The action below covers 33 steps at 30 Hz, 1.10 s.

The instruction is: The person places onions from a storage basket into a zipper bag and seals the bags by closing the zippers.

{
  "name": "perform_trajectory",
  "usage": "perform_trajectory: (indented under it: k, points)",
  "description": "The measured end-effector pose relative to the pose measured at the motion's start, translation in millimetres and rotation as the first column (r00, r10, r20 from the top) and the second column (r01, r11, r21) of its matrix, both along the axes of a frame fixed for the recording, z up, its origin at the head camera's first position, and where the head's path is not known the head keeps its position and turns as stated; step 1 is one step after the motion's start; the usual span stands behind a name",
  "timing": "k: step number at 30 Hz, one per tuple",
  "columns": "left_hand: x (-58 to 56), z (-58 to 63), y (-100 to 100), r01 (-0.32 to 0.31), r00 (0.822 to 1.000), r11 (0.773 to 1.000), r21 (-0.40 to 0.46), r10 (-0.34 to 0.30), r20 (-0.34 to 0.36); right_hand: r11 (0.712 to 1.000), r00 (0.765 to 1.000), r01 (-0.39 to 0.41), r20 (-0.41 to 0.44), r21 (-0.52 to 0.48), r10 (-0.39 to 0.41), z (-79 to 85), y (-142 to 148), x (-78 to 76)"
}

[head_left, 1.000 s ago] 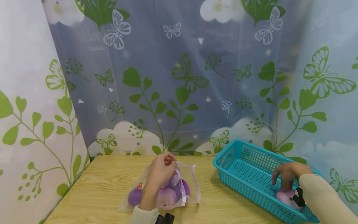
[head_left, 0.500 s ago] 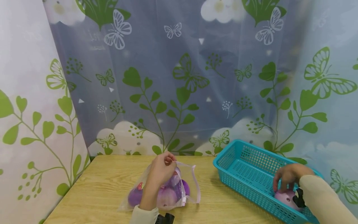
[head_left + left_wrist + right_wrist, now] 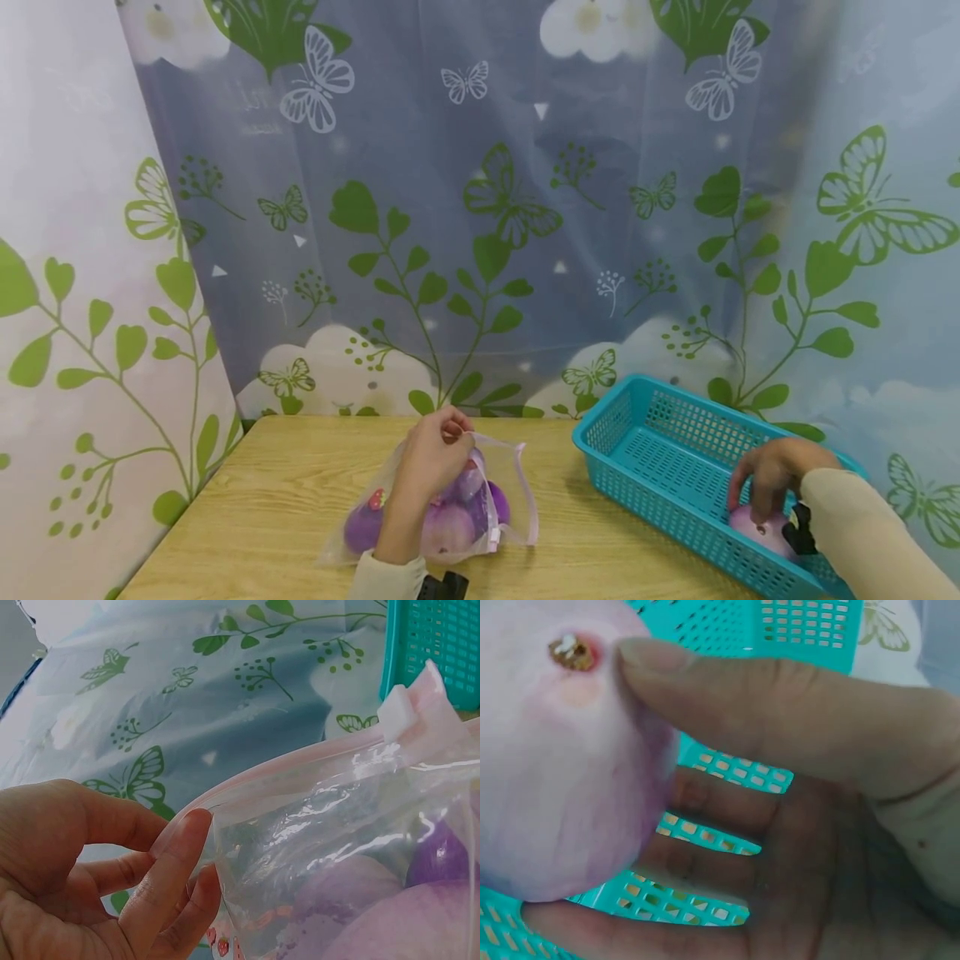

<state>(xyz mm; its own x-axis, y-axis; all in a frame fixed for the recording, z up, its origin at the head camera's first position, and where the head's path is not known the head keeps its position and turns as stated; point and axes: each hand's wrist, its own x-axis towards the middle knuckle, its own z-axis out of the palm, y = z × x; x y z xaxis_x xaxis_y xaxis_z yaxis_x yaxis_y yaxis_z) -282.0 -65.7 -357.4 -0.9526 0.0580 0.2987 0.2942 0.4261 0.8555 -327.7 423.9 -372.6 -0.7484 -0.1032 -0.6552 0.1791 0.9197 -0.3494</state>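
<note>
My left hand (image 3: 435, 454) pinches the upper edge of a clear slider zip bag (image 3: 531, 500) that has a pink rim. Inside the bag lie several purple and pinkish round things, partly screened by my forearm; one pale one (image 3: 447, 528) looks like an onion. The white slider (image 3: 395, 714) shows at the far end of the rim in the left wrist view. Down in the turquoise basket (image 3: 626, 471), my right hand (image 3: 783, 473) grips a pinkish-purple onion (image 3: 562, 787). Its thumb presses beside the brown root end, while the other fingers reach round the opposite side.
Bag and basket stand on a light wooden table (image 3: 270, 492), the basket to the right. Its perforated walls rise around my right hand. A patterned curtain (image 3: 420, 275) hangs behind the table and along both sides.
My right hand has closed round the onion in the basket, and the onion has shifted slightly left and turned. The left hand and the bag stay in place.
</note>
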Motion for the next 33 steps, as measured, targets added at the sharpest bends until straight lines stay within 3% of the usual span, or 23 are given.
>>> perform_trajectory:
  k: [7,17,25,33]
  points:
    - [-0.3,0.7,0,0.001,1.000,1.000,-0.003,-0.001,0.003,0.991,0.995,0.054,-0.080,-0.121,-0.064,10.1,-1,0.3]
    - [0.9,0.4,-1,0.005,1.000,1.000,-0.006,-0.005,0.005,0.975,0.977,-0.034,-0.212,-0.221,-0.014,42.3,-7,-3.3]
    - [3.4,1.4,0,-0.011,1.000,1.000,-0.023,0.011,-0.014,0.925,0.915,-0.224,-0.392,-0.306,0.092,74.9,-29,-1.1]
    - [2.3,0.7,2,-0.002,1.000,1.000,-0.014,0.002,-0.023,0.885,0.846,-0.368,-0.498,-0.286,0.191,78.9,-71,5.0]
